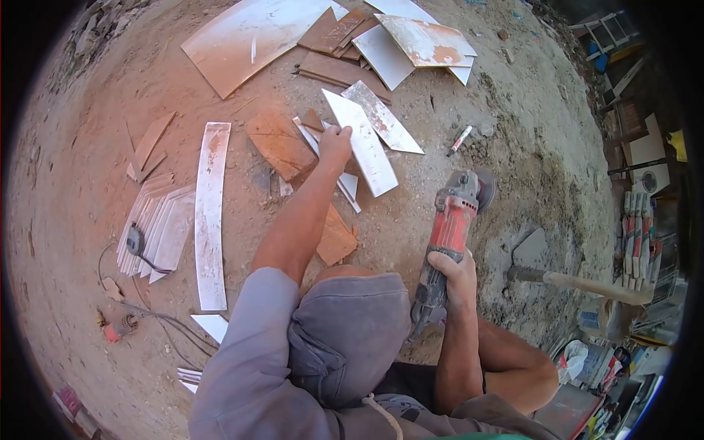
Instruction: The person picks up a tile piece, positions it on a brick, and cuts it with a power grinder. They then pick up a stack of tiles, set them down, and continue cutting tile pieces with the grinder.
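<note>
My left hand [336, 141] reaches forward, its fingers closed on the edge of a white tile strip [370, 158] with slanted ends. Beneath and beside that hand, a narrower white strip [350, 192] and a small brown piece lie over a reddish-brown block [279, 143]. Another dusty white tile piece [385, 117] rests against the far side of the held strip. In my right hand [455, 270] is a red and black angle grinder [449, 224], gripped round its body, with the disc [485, 189] pointing away from me. Whether the disc spins cannot be made out.
Larger tile sheets [257, 44] and brown pieces lie ahead. Left are a long white strip [211, 220], stacked tile pieces [158, 224], a tape measure [135, 240] and cables. A marker [460, 139] lies beyond the grinder; a long-handled tool [587, 284] is at right.
</note>
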Demonstrator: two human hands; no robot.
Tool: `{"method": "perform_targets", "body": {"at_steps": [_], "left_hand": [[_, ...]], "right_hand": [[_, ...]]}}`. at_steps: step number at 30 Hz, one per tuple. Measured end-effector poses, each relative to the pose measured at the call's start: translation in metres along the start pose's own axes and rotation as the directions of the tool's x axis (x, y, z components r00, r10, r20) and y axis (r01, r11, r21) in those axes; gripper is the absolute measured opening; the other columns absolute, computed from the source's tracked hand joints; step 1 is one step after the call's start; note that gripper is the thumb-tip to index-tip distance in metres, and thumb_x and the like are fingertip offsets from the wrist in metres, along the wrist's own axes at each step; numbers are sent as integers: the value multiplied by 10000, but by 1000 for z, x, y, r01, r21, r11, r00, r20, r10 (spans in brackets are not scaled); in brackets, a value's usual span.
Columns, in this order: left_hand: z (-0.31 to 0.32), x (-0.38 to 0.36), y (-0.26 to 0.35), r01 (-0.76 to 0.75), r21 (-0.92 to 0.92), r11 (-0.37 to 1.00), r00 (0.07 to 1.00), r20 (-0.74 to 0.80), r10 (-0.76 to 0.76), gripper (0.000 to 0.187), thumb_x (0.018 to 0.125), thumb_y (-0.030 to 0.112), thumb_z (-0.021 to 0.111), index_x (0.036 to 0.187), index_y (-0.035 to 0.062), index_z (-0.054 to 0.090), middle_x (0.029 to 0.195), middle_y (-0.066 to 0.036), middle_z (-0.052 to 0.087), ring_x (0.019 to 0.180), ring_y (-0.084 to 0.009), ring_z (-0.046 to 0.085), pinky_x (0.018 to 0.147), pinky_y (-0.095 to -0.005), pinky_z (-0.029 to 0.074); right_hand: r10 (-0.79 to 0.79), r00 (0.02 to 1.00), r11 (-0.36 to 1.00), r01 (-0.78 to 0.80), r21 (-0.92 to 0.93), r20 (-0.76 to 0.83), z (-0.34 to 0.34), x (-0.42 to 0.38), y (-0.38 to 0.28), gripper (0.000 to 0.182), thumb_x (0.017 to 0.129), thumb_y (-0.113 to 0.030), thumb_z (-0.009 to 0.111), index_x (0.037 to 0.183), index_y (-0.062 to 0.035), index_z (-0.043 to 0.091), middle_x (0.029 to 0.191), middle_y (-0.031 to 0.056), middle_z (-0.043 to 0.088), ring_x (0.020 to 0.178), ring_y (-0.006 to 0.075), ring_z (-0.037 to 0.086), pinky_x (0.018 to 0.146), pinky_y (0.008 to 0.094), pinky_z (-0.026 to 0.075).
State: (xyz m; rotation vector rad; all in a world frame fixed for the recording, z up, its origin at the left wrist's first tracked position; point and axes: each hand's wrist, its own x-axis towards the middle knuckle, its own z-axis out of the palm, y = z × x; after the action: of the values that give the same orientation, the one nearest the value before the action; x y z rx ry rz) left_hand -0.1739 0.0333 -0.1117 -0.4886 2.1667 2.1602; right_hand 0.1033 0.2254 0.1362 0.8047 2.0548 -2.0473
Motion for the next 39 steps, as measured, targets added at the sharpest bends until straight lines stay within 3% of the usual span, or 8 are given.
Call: {"method": "perform_targets", "body": {"at_steps": [3, 5, 7, 12, 17, 23, 32, 39], "left_hand": [[32, -12, 56, 229, -166, 959, 969, 139, -207, 349, 898, 275, 628, 923, -70, 671, 922, -229, 688, 887, -319, 696, 803, -405, 540], [37, 9, 30, -131, 244, 961, 949, 312, 50, 345, 895, 267, 606, 977, -62, 669, 980, -247, 695, 897, -358, 702, 855, -425, 543], [26, 4, 32, -282, 497, 820, 951, 255, 173, 343, 880, 262, 609, 1036, -35, 677, 1049, -260, 692, 961, -399, 681, 893, -463, 523], [-116, -73, 62, -267, 611, 745, 909, -96, 405, 403, 839, 316, 666, 1124, 31, 673, 1136, -227, 654, 1118, -392, 596, 981, -456, 462], [-277, -140, 3, 302, 930, 208, 839, -364, 405, 907, 755, 462, 794, 1483, 91, 398, 1483, -208, 408, 1392, -390, 355, 1087, -662, 255], [-311, -213, 15, 380, 818, 431, 881, -462, 101, 1060, 728, 420, 841, 1546, 72, 263, 1469, -248, 399, 1400, -398, 343, 1145, -557, 261], [-324, -208, 39, 365, 830, 423, 921, -388, -34, 895, 683, 462, 846, 1358, 11, 471, 1217, -239, 619, 1090, -407, 633, 907, -491, 512], [-297, -209, 45, 355, 414, 838, 900, -394, -187, 726, 822, 594, 714, 1125, -61, 640, 1077, -255, 692, 988, -338, 684, 868, -434, 505]], "right_hand": [[2, 998, 1000, -3, -21, -58, -7, 8, -1, 342, 768, -205, 759, 1001, -14, 596, 765, 48, 627, 578, 140, 613, 536, 268, 482], [70, 997, 996, -72, -57, -44, -9, 10, -8, 343, 776, -214, 748, 1001, 1, 602, 719, 62, 627, 551, 156, 611, 523, 275, 479], [41, 996, 999, -42, -21, -76, -10, 15, 1, 350, 783, -217, 737, 1006, 17, 603, 700, 69, 625, 542, 163, 610, 521, 281, 480], [-4, 996, 1000, 4, 4, -90, 0, 26, 7, 344, 799, -207, 726, 1030, 15, 600, 771, 72, 634, 596, 150, 616, 561, 271, 483], [-76, 997, 994, 74, -80, -20, 11, 28, 11, 402, 805, -298, 710, 1030, 11, 584, 758, 90, 641, 598, 162, 630, 545, 285, 504], [-44, 997, 995, 49, -83, 59, 41, 13, -1, 411, 790, -297, 718, 1038, 0, 579, 759, 84, 643, 586, 155, 627, 542, 273, 502], [-98, 994, 989, 102, -107, 46, 43, -1, -4, 401, 788, -297, 718, 1024, -2, 585, 752, 84, 643, 575, 152, 622, 538, 270, 496], [-85, 996, 992, 85, -96, 12, 34, -4, -3, 384, 787, -304, 723, 984, 0, 597, 753, 85, 644, 574, 148, 619, 533, 277, 496]]}}
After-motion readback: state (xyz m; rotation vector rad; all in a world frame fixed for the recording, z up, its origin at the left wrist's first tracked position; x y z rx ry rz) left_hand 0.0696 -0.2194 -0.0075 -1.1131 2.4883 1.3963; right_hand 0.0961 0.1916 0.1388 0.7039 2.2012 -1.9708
